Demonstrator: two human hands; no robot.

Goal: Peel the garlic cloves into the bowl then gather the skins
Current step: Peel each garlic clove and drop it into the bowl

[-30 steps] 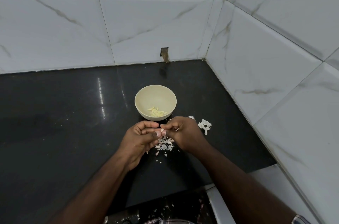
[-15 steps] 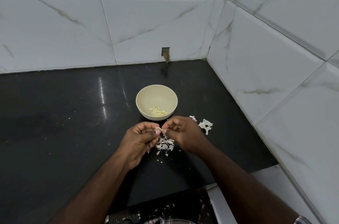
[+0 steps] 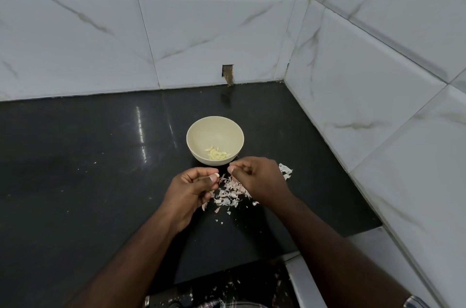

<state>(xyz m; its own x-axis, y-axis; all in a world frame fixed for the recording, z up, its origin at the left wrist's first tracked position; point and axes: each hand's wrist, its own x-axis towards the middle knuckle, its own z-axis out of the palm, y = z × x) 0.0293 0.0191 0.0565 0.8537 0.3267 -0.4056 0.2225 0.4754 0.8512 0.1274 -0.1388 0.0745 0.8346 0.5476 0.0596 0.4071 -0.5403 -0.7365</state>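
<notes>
Peeled cloves (image 3: 217, 153) lie in a bowl (image 3: 201, 131) on the table (image 3: 88, 169); skins (image 3: 229, 194) are scattered before it, more skin (image 3: 285, 171) to its right.

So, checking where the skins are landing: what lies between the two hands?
Head view: a heap of pale garlic skins on the black counter, between left hand and right hand.

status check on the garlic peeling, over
Left hand pinching a clove. Right hand curled, contents unclear. Peeled cloves in bowl. Skins ungathered.
</notes>
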